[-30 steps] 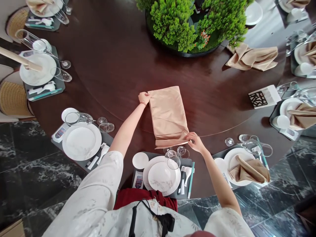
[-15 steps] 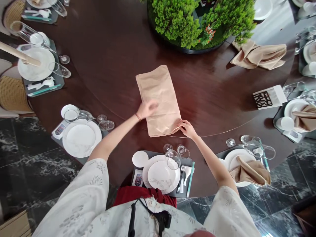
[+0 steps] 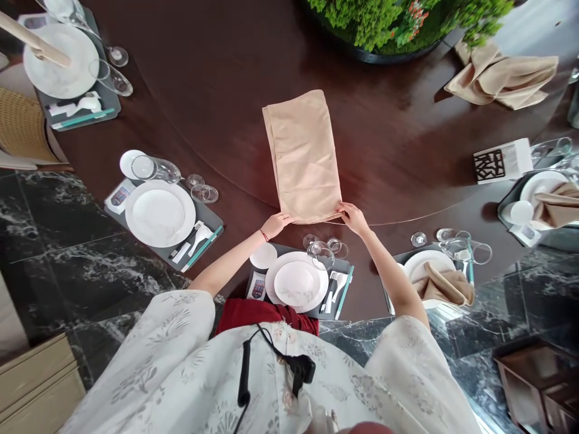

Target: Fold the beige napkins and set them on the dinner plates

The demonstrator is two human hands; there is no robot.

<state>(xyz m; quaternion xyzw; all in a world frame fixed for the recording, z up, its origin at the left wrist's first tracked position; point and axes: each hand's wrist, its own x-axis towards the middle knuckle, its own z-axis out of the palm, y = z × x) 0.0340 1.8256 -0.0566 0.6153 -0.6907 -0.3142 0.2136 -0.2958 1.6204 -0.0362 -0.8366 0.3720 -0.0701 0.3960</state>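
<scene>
A beige cloth napkin [image 3: 304, 155], folded into a long rectangle, lies flat on the dark round wooden table [image 3: 217, 84]. My left hand [image 3: 275, 225] pinches its near left corner. My right hand [image 3: 353, 217] pinches its near right corner. Both hands sit at the napkin's near edge, just beyond a place setting with a white plate [image 3: 296, 284], a small dish [image 3: 263, 255] and upturned glasses [image 3: 322, 252].
More place settings ring the table: a white plate [image 3: 160, 213] at left, another [image 3: 58, 60] far left, one with a folded napkin [image 3: 441, 284] at right. A loose beige napkin [image 3: 502, 75] and a green plant centrepiece [image 3: 407, 21] lie beyond. A patterned box [image 3: 500, 161] stands at right.
My left hand came off the napkin's far left corner, slid down across the cloth and now grips the near left corner. The right hand stayed at the near right corner. The camera tilted downward.
</scene>
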